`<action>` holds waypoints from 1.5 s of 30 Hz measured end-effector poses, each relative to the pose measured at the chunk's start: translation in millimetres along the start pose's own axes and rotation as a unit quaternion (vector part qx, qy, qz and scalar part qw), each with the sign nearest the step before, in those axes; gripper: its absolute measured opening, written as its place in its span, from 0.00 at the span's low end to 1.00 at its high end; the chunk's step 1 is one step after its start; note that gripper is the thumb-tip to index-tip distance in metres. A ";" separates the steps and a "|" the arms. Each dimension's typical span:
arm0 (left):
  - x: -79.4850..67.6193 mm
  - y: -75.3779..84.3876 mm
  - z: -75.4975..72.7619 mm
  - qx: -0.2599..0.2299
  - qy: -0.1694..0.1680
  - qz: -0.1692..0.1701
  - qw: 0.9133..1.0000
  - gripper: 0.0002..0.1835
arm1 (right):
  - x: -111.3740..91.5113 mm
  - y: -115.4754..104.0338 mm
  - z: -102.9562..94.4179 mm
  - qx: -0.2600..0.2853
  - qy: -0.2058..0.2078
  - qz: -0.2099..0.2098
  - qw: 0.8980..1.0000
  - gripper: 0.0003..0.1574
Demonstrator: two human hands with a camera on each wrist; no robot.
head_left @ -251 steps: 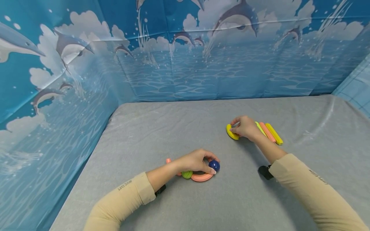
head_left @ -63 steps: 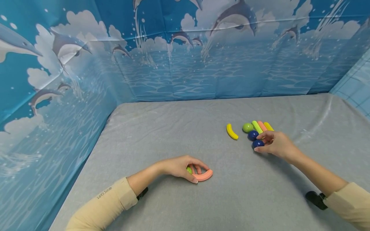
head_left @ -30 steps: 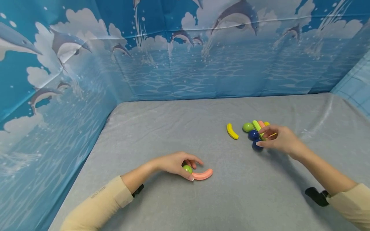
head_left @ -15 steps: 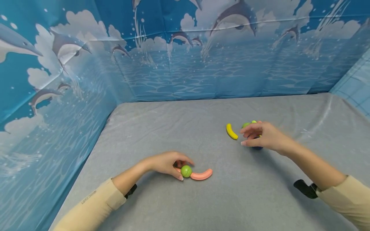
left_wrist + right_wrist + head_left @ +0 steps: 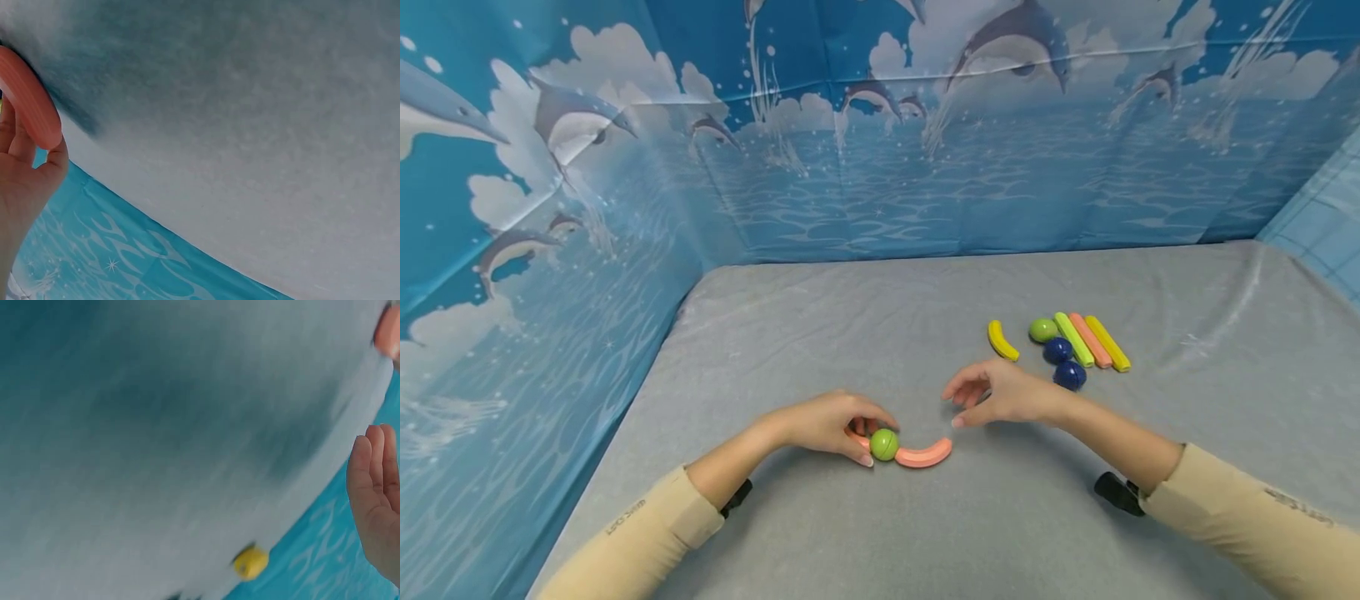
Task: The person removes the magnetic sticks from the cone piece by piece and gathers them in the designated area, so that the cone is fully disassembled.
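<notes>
In the head view my left hand (image 5: pixel 823 425) holds a curved salmon rod (image 5: pixel 859 438) between thumb and fingers; most of that rod is hidden behind the hand. The left wrist view shows a ridged curved salmon rod (image 5: pixel 31 100) against my fingers. A green ball (image 5: pixel 883 445) with a groove sits at its right end, and a second curved salmon rod (image 5: pixel 923 455) lies against the ball's other side. My right hand (image 5: pixel 1000 393), fingers loosely bent and holding nothing, hovers just above and right of this second rod.
Behind my right hand lie a curved yellow rod (image 5: pixel 1002 341), a green ball (image 5: pixel 1042 330) and two dark blue balls (image 5: pixel 1058 350). Beside them are straight lime (image 5: pixel 1074 339), salmon (image 5: pixel 1090 341) and yellow (image 5: pixel 1107 343) bars. A dolphin-printed curtain (image 5: pixel 880 183) borders the grey cloth (image 5: pixel 1000 533).
My right hand has come away from the blue balls and moved left and nearer, toward the salmon rods. My left hand has slid left from the green ball to the left-hand rod.
</notes>
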State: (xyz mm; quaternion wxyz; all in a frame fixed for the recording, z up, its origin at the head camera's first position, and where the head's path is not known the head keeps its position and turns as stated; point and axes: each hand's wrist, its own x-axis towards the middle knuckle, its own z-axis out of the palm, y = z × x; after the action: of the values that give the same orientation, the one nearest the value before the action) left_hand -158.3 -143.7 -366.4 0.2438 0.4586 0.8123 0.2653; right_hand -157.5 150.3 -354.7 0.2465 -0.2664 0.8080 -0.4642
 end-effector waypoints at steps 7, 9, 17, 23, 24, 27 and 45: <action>2.0 1.3 1.2 -0.003 0.005 0.015 1.000 0.23 | 17.6 -2.2 26.5 -0.001 -0.033 -0.012 0.999 0.20; 2.4 1.0 2.0 -0.005 0.007 0.019 1.000 0.22 | 21.0 -3.1 31.8 -0.003 -0.039 -0.017 0.999 0.19; 3.0 -4.2 5.4 -0.020 0.010 0.020 1.000 0.21 | 26.7 -7.4 43.4 -0.006 -0.055 -0.010 0.998 0.17; 3.0 -6.4 6.6 -0.022 0.012 0.022 0.999 0.21 | 27.8 -6.8 46.5 -0.038 -0.074 -0.031 0.996 0.15; 2.9 -6.7 6.9 -0.022 0.011 0.022 0.999 0.21 | 27.8 -6.5 46.7 -0.043 -0.079 -0.037 0.995 0.14; 2.9 -7.7 7.4 -0.024 0.011 0.024 0.999 0.21 | 27.2 -6.8 47.3 -0.062 -0.097 -0.054 0.992 0.13; 3.2 -8.7 7.8 -0.035 0.014 0.032 0.999 0.21 | 28.5 -13.0 51.6 -0.084 -0.173 -0.046 0.980 0.13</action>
State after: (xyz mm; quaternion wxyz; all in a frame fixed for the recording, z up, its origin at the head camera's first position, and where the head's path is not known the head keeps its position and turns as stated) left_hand -160.1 -143.1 -378.4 0.2399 0.4714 0.7910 0.3075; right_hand -142.5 94.0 -370.7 0.3379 -0.3993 0.7760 -0.3525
